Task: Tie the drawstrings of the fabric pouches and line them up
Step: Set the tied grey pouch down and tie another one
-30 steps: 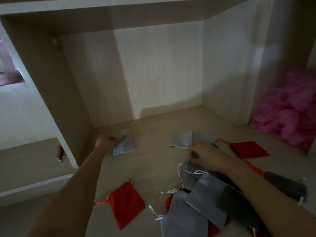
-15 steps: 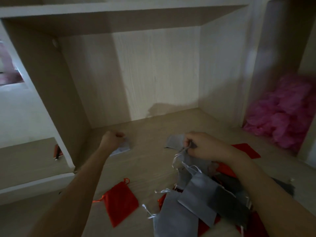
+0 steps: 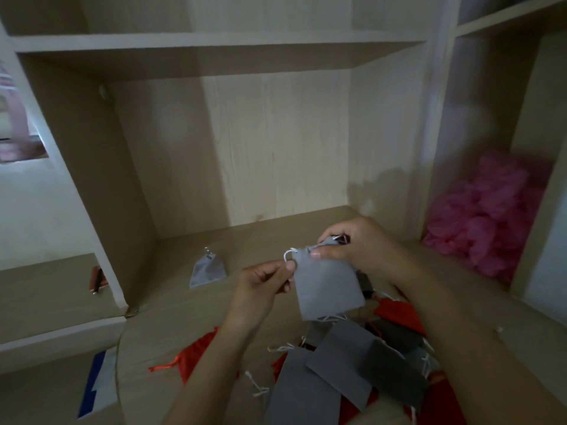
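I hold a grey fabric pouch [image 3: 326, 285] up above the wooden surface. My right hand [image 3: 357, 243] pinches its top edge at the right corner. My left hand [image 3: 264, 279] pinches the white drawstring loop [image 3: 289, 256] at the pouch's top left corner. One tied grey pouch [image 3: 207, 270] lies alone on the surface, near the back left. A loose pile of grey pouches [image 3: 337, 360] and red pouches [image 3: 395, 314] with white strings lies under and in front of my hands. A single red pouch [image 3: 196, 354] shows beneath my left forearm.
The work goes on inside a pale wooden shelf bay with a left side panel [image 3: 92, 179], a back wall and a shelf board [image 3: 214, 44] overhead. Pink crumpled material [image 3: 491, 216] fills the compartment to the right. A small red object [image 3: 97, 279] lies on the lower left ledge.
My left hand let go of the tied pouch at the back left and came to the right. My right hand lifted a grey pouch off the pile. Both hands now hold it.
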`<state>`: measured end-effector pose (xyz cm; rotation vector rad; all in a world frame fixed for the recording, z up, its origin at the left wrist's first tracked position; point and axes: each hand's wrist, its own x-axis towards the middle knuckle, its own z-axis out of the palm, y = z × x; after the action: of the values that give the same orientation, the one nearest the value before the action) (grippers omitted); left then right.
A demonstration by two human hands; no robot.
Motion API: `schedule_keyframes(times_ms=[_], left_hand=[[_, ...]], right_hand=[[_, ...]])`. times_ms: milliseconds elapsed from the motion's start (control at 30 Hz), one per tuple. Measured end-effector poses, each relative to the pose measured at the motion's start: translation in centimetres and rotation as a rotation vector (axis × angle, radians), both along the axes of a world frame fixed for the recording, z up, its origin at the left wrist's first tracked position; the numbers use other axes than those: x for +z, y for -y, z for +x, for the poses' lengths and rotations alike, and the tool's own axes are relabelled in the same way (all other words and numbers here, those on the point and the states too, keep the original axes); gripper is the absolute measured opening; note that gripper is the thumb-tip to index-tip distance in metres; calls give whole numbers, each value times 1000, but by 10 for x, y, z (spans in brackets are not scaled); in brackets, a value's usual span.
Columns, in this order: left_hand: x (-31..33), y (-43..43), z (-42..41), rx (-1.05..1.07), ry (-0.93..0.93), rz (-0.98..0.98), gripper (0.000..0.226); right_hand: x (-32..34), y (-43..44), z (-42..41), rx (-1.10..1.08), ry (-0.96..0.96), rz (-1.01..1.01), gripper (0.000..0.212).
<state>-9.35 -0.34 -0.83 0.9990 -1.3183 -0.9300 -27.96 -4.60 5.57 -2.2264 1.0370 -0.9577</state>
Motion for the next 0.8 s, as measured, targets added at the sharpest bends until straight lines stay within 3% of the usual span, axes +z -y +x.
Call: schedule_keyframes(times_ms=[100, 267, 433, 500, 633, 800], left_hand=[[-7, 3, 7, 126, -93, 39, 17], [-17, 7, 22, 154, -179, 51, 9], [-21, 13, 31, 213, -189, 39, 16], [-22, 12, 36, 261, -69, -4, 15], [-25, 14, 53, 385, 499, -105, 12], [-21, 13, 65, 532, 611, -235, 10]], right_hand=[[5, -4, -2, 23, 41, 109, 16], [5, 1, -13, 139, -13, 331, 28], [-5, 11, -17, 30, 17, 213, 24], [-10, 18, -18, -72, 36, 152, 23], [-14, 25, -25, -200, -11, 38, 26], [-12, 30, -34, -257, -149, -48, 11]])
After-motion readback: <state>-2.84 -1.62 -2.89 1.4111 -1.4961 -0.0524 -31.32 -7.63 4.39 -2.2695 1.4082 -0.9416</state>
